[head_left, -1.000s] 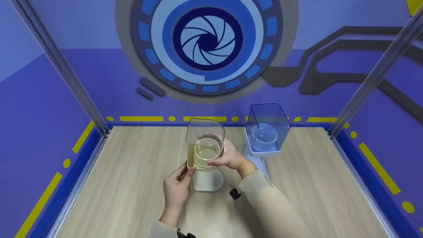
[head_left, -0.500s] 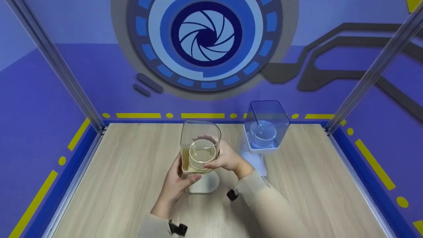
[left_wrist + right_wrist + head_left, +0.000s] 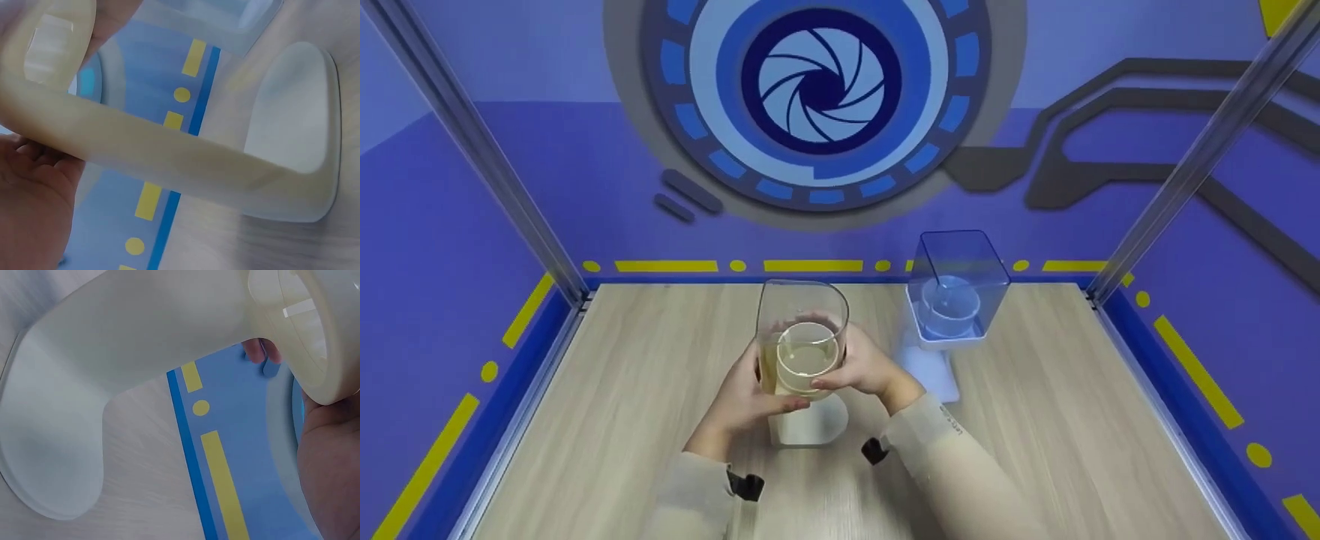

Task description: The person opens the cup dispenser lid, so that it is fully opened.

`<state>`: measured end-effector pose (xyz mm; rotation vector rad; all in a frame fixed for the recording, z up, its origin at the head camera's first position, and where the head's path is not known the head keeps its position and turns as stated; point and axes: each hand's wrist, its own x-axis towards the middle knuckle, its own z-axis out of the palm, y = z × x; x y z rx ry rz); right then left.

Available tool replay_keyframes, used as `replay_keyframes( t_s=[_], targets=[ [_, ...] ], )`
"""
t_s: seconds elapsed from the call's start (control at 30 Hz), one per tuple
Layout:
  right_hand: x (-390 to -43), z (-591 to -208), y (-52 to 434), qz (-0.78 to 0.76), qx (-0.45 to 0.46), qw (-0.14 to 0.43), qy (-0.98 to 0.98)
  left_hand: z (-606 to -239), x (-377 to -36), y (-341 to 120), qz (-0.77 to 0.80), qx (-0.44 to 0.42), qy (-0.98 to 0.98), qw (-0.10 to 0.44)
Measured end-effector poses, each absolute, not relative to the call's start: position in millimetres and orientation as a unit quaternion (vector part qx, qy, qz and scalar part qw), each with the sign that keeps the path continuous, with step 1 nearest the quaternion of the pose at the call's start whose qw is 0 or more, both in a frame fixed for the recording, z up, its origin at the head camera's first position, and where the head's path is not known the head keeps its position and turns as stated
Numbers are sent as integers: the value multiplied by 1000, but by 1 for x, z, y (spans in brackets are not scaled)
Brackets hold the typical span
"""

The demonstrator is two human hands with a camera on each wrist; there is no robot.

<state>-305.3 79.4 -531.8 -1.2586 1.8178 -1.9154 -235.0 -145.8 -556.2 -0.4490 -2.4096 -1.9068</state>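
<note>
A clear, yellow-tinted box-shaped container (image 3: 769,358) with a round inner cup (image 3: 810,349) sits atop a cream stand. In the head view, its rounded foot (image 3: 814,424) shows below the hands. My left hand (image 3: 744,397) grips the container's left side low down, thumb across the front. From the right, my right hand (image 3: 866,367) holds it with the thumb at the front and fingers behind, seen through the clear wall. The left wrist view shows the stand's smooth column (image 3: 163,149) joining the foot; in the right wrist view a cream ring (image 3: 332,343) shows underneath the container.
A blue-tinted clear container (image 3: 960,259) of similar shape, on a white stand (image 3: 934,371), is at the back right of the wooden table (image 3: 645,405). Patterned blue panels (image 3: 547,187) and metal posts (image 3: 502,165) enclose the back and sides.
My left hand has shifted from the container's lower left corner to wrap round its left side. Container and both hands appear slightly further left and lower; the head view has also shifted a little.
</note>
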Motion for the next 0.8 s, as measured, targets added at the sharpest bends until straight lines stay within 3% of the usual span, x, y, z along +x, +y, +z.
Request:
replay_keyframes(
  t_s=[0.33, 0.53, 0.8],
  targets=[
    [-301, -522, 85, -661, -404, 107, 623, -567, -236, -143, -624, -136, -768, 41],
    [-280, -490, 77, -702, -364, 21, 612, -571, -237, -142, -634, -144, -758, 47],
    [-268, -471, 66, -672, -321, -51, 665, -570, -237, -144, -623, -158, -764, 56]
  ],
)
